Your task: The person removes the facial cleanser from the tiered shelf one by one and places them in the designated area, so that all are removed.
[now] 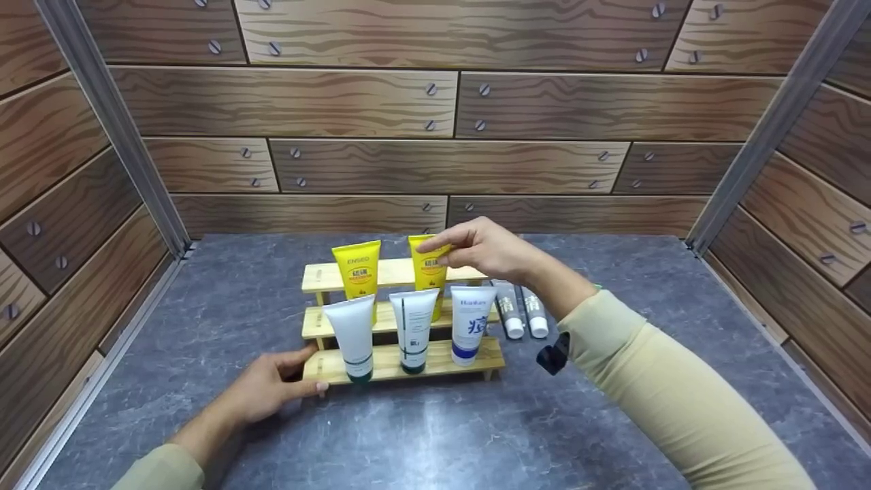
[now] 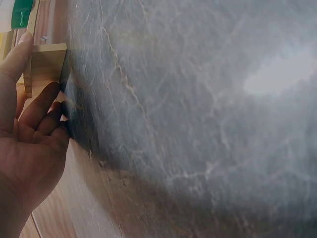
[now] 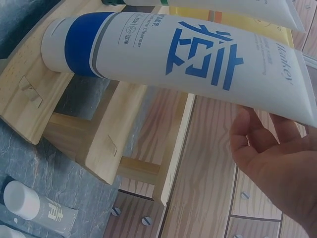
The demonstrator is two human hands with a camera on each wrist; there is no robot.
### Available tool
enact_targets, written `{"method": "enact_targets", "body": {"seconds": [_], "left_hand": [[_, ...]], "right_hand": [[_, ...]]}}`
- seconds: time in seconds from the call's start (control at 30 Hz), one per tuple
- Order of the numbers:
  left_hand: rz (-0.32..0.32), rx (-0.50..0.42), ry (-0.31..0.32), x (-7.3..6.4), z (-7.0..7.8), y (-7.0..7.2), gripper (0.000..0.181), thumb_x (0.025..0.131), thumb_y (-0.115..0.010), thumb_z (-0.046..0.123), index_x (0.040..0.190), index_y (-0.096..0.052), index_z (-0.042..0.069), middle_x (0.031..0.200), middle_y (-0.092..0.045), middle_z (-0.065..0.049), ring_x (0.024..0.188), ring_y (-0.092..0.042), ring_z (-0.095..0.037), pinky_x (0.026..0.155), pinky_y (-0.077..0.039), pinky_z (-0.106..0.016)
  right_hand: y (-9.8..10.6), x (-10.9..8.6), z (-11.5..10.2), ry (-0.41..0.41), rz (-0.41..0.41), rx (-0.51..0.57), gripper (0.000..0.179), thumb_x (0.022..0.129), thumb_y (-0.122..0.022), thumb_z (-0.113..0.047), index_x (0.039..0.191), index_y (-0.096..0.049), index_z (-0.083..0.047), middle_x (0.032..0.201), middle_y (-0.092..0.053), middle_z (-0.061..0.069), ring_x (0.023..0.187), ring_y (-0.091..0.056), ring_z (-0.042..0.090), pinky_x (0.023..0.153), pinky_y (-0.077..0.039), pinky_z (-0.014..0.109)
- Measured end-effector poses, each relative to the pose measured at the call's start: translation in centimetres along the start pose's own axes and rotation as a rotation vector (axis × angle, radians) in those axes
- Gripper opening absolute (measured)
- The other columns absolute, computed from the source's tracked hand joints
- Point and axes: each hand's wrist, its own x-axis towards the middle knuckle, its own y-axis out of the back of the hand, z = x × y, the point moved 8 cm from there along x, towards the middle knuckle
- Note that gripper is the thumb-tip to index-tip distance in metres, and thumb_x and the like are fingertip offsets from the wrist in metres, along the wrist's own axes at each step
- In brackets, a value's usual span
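A three-step wooden display rack (image 1: 435,367) stands on the table. At its left end my left hand (image 1: 262,388) grips the lowest step, thumb at the front edge; the left wrist view shows this hand (image 2: 37,134) against the rack's end (image 2: 48,62). My right hand (image 1: 493,252) pinches the upper part of the right yellow tube (image 1: 429,278) on the middle step. Another yellow tube (image 1: 358,272) stands left of it. On the lowest step are a plain white tube (image 1: 352,340), a white tube with green lines (image 1: 414,333) and a blue-marked cleanser tube (image 3: 148,49), which partly hides my right hand (image 3: 277,158).
Two grey tubes with white caps, a left one (image 1: 509,309) and a right one (image 1: 535,313), lie on the table just right of the rack. Wood-patterned panels (image 1: 367,163) enclose the dark marbled table (image 1: 224,292) at the back and sides.
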Motion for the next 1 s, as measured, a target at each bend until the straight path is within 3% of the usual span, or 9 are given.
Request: {"method": "enact_targets", "body": {"seconds": [0.37, 0.6, 1.0], "left_hand": [[-0.021, -0.036, -0.017, 0.0, 0.1, -0.2, 0.078, 0.093, -0.085, 0.024, 0.151, -0.047, -0.011, 0.152, -0.051, -0.030, 0.137, -0.057, -0.040, 0.112, -0.047, -0.051], [-0.008, -0.014, 0.023, 0.0, -0.2, 0.0, 0.079, 0.092, -0.087, 0.029, 0.151, -0.049, -0.007, 0.152, -0.053, -0.027, 0.137, -0.057, -0.038, 0.113, -0.046, -0.051], [0.015, 0.013, 0.032, 0.0, -0.2, 0.2, 0.079, 0.090, -0.088, 0.032, 0.151, -0.052, -0.004, 0.151, -0.054, -0.024, 0.138, -0.055, -0.038, 0.117, -0.041, -0.055]], "right_hand": [[2.0, -1.1, -0.1, 0.013, 0.077, 0.073, 0.035, 0.102, -0.065, 0.002, 0.134, -0.074, -0.010, 0.142, -0.068, 0.008, 0.126, -0.066, 0.027, 0.110, -0.052, 0.045], [4.7, -2.7, 0.1, 0.004, 0.170, 0.075, 0.035, 0.102, -0.065, 0.001, 0.134, -0.074, -0.011, 0.142, -0.067, 0.010, 0.125, -0.066, 0.028, 0.107, -0.054, 0.045], [9.5, -6.3, 1.0, 0.017, 0.305, 0.041, 0.035, 0.103, -0.069, -0.006, 0.137, -0.071, -0.007, 0.145, -0.065, 0.014, 0.121, -0.066, 0.026, 0.100, -0.057, 0.036]]}}
